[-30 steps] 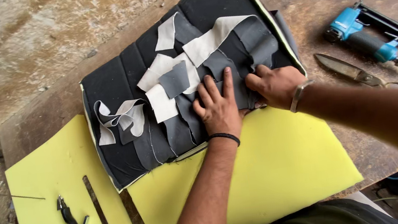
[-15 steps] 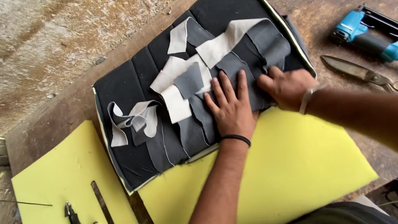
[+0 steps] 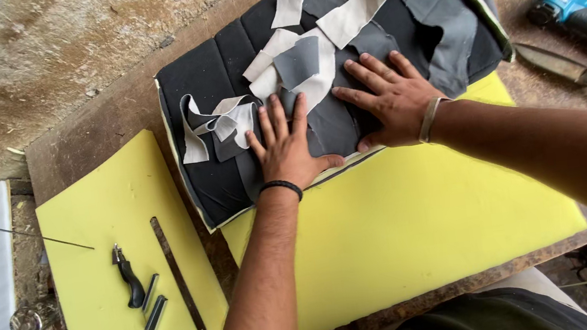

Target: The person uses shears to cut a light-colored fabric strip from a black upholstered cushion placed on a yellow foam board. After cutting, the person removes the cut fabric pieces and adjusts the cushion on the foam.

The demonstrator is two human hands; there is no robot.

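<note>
We see both hands pressed flat on a black padded cover [image 3: 213,85] lying across a wooden workbench [image 3: 109,120]. The left hand [image 3: 290,147] has its fingers spread wide and grips nothing; the right hand [image 3: 391,97] rests just beside it, palm down, equally open. Grey and white fabric strips [image 3: 310,55] lie loose over the cover, some under the fingers. The cover's near edge overlaps a yellow foam sheet [image 3: 420,224]. On a second foam sheet [image 3: 101,300] lie a steel ruler [image 3: 178,275] and what may be a small cutter [image 3: 129,275]. Shears [image 3: 581,76] and a blue staple gun [image 3: 583,10] sit at the right.
</note>
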